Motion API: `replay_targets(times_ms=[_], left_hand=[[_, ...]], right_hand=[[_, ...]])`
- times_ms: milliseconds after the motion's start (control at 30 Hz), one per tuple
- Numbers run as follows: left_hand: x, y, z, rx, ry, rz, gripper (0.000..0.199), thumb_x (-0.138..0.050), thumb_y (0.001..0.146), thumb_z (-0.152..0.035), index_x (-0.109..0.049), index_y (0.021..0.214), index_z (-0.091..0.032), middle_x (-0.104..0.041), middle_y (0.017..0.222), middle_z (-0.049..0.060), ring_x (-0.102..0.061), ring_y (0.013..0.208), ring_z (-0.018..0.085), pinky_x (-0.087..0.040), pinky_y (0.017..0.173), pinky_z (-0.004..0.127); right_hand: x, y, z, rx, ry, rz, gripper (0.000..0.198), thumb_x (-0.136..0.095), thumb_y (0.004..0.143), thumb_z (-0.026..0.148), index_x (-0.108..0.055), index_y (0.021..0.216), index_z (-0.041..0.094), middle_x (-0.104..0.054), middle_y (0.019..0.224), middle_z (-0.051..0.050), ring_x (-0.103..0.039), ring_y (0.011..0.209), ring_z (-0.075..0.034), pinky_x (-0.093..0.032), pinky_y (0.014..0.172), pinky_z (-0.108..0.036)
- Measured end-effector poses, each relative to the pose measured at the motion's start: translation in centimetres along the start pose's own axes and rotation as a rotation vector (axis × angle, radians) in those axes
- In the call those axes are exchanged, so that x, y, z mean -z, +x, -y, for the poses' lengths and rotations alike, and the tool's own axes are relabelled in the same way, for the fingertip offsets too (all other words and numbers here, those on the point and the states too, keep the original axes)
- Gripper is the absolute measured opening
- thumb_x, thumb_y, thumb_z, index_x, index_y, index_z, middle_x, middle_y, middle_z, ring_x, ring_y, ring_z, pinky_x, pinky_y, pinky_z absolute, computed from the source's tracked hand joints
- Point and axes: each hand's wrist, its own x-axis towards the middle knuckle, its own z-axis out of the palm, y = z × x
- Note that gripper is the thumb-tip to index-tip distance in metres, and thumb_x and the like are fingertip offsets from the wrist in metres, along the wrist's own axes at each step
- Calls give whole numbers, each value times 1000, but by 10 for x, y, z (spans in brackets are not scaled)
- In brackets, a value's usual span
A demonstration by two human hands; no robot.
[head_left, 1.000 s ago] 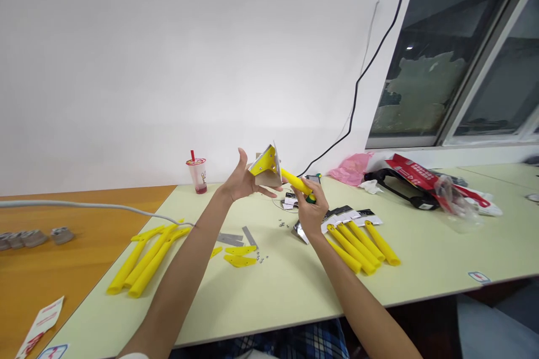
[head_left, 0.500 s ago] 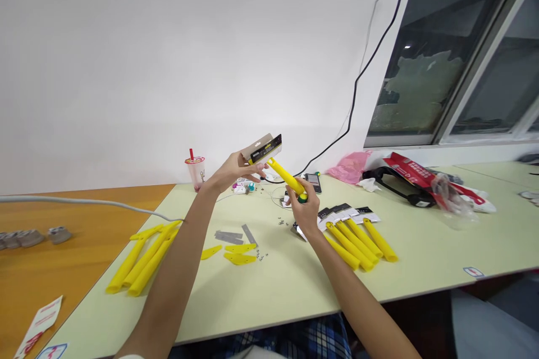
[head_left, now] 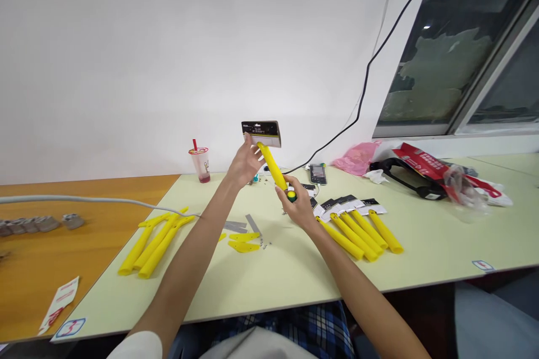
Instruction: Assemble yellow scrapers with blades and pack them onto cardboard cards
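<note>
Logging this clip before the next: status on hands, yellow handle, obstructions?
Left hand on black-and-white card; right hand gripping yellow handle near its lower end. Handle and card raised above table. Nothing seen blocking either hand.

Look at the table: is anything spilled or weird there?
Tiny metal bits look a little untidy: they lie scattered loose beside the flat yellow pieces. No spill shows around the cup.

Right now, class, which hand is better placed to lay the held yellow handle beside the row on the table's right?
Probably the right hand: it grips the near end of the held yellow handle and is closer to that row of handles. The left hand is at the printed card.
</note>
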Motion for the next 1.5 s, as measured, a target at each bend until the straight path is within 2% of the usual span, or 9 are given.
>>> replay_targets(times_ms=[100, 167, 367, 467, 867, 1033, 1200, 1367, 1500], left_hand=[[-2, -2, 10, 55, -98, 39, 35, -79, 98, -57, -77, 105, -23, -74, 97, 3, -71, 87, 16, -59, 89, 32], [-6, -5, 13, 91, -134, 47, 25, -71, 104, -47, -78, 109, -24, -70, 90, 2, -68, 81, 15, -58, 90, 32], [-21, -15, 10, 125, -130, 102, 40, -64, 105, -45, -73, 137, -23, -60, 80, 0, -59, 71, 15, -57, 91, 35], [-23, -16, 9, 129, -112, 127, 47, -64, 103, -48, -71, 142, -24, -63, 82, 2, -59, 72, 17, -57, 92, 39], [-15, -3, 15, 76, -90, 7, 33, -73, 95, -48, -76, 111, -19, -72, 92, 5, -66, 74, 15, -57, 81, 32], [-3, 2, 18, 101, -41, -153, 31, -71, 97, -48, -75, 110, -21, -79, 109, 9, -75, 92, 19, -60, 92, 33], [4, 0, 7, 193, -91, -204, 34, -70, 100, -51, -76, 118, -22, -81, 108, 11, -78, 100, 25, -62, 91, 38], [6, 1, 0, 200, -20, -231, 32, -65, 106, -48, -75, 112, -17, -80, 97, 9, -76, 87, 21, -61, 82, 31], [13, -12, 9, 349, 117, -218, 60, -61, 102, -71, -75, 103, -13, -74, 85, 10, -72, 75, 22, -59, 70, 31]], right_hand=[[-3, 0, -6, 42, -15, -11, 36, -72, 101, 47, -61, 126, 23, -77, 121, -13, -76, 104, -28, -59, 78, -36], [-5, 1, -10, 53, -29, -23, 36, -75, 99, 45, -59, 124, 23, -78, 117, -13, -76, 110, -29, -59, 86, -38], [-4, 4, -11, 112, -163, -58, 30, -70, 102, 48, -74, 118, 23, -80, 101, -8, -74, 89, -26, -58, 87, -40], [-2, 5, -10, 114, -156, -99, 29, -69, 102, 43, -79, 121, 23, -81, 106, -9, -74, 93, -27, -58, 89, -41], [0, 6, -15, 21, -194, -136, 33, -75, 97, 43, -83, 123, 23, -85, 113, -10, -77, 92, -29, -62, 93, -45], [3, 8, -14, 22, -203, -144, 37, -74, 98, 45, -84, 125, 22, -85, 111, -10, -77, 93, -29, -61, 90, -42], [25, 18, 0, 26, -300, -82, 39, -74, 96, 40, -83, 128, 20, -86, 113, -11, -79, 97, -30, -60, 93, -42], [67, 14, 34, 31, -516, 2, 36, -72, 98, 32, -83, 130, 21, -85, 112, -10, -80, 97, -29, -59, 91, -39], [105, -13, 51, 11, -755, 92, 42, -69, 100, 29, -78, 139, 17, -84, 110, -13, -79, 91, -31, -59, 84, -40]])
